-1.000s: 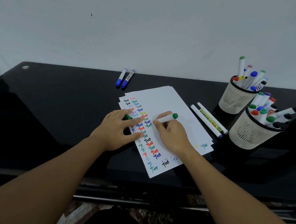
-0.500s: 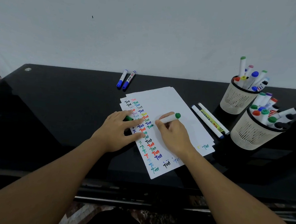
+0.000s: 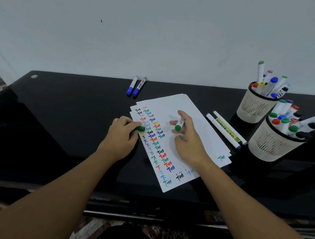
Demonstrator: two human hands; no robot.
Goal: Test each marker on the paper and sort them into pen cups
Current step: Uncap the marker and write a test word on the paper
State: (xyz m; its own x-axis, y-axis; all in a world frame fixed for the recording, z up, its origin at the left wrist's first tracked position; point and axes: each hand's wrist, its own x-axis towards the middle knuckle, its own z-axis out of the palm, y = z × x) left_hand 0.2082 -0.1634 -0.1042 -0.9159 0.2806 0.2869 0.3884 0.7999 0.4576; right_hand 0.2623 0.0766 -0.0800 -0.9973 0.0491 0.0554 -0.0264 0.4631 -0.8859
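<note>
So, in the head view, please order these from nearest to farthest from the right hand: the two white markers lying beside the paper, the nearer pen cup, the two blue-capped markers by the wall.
From the right hand:
1. White markers, just right of the paper.
2. Nearer pen cup, farther right.
3. Blue-capped markers, behind and left, near the wall; almost as far as the cup.

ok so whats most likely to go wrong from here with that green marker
The green marker is only pinched in the right hand, lifted off the paper; its tip cannot be seen, and if uncapped it could smear the test marks or stain fingers. The green cap sits in the left hand, so capping needs careful alignment. The nearer pen cup looks crowded and stands by the table edge; a careless drop-in might tip it.
</note>
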